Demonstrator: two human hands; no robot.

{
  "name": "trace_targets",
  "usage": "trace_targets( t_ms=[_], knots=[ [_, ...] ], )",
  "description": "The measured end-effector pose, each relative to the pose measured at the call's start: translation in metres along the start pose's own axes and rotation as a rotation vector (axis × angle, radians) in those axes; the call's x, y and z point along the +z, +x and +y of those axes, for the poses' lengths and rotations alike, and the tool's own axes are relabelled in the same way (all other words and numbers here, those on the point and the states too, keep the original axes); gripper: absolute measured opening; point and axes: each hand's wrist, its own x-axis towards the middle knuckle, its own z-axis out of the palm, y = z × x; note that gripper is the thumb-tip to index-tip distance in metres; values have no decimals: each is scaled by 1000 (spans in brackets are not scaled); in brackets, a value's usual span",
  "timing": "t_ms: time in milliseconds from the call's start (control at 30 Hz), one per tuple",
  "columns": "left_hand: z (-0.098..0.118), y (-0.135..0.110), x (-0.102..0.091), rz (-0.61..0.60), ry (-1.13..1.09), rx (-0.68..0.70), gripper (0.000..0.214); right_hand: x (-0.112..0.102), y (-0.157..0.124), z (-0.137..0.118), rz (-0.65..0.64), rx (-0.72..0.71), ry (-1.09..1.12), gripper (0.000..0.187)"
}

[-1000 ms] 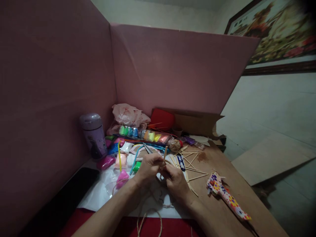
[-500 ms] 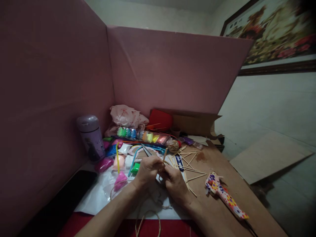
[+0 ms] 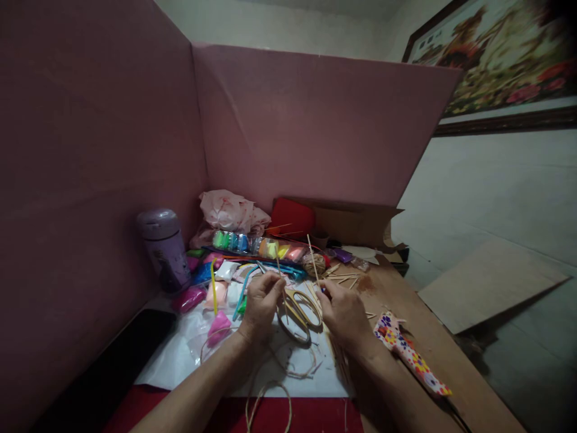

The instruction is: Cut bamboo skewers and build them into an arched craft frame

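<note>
My left hand (image 3: 262,307) is closed with a thin wooden stick (image 3: 278,264) pinched between thumb and fingers, its tip pointing up. Another slim wooden stick (image 3: 312,255) rises at a slant from my right hand (image 3: 346,316), whose fingers are closed around its lower end. Between the two hands lies a pair of scissors (image 3: 303,319), handles toward me, on white paper (image 3: 180,361). A loop of twine (image 3: 270,385) trails below my left hand over the paper and the red cloth. More sticks (image 3: 347,278) lie beyond my right hand, partly covered by it.
A purple flask (image 3: 164,249) and a black flat object (image 3: 117,355) stand at the left. Colourful clay packs (image 3: 232,242) and a twine ball (image 3: 314,263) lie behind the hands. On the right rests a flower-patterned glue gun (image 3: 410,355) with a cord. Pink panels (image 3: 315,120) enclose the back.
My hands were together on a stick and have moved apart, each now holding a stick. The scissors' handles between them have come into view.
</note>
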Motion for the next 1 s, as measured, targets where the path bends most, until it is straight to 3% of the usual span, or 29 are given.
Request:
trace_targets(
  t_ms=[133, 300, 400, 500, 567, 700, 1000],
  knots=[
    [-4, -4, 3, -68, 17, 10, 27, -21, 7, 12, -340, 76, -356, 18],
    [-5, -5, 3, -96, 71, 61, 25, -10, 4, 18, -455, 69, -385, 19],
    [-4, -4, 2, -93, 95, 72, 24, -9, 9, 23, -435, 71, -366, 21],
    [-3, -4, 1, -86, 124, 91, 25, -19, 19, 35, -248, 171, -389, 35],
    [-3, -4, 1, -88, 143, 102, 27, -26, 24, 44, -144, 260, -455, 34],
    [-5, -4, 0, -102, 170, 113, 27, -33, 25, 58, -174, 319, -488, 22],
    [-7, -4, -1, -120, 200, 127, 27, -16, 24, 67, -328, 107, -552, 21]
  ],
)
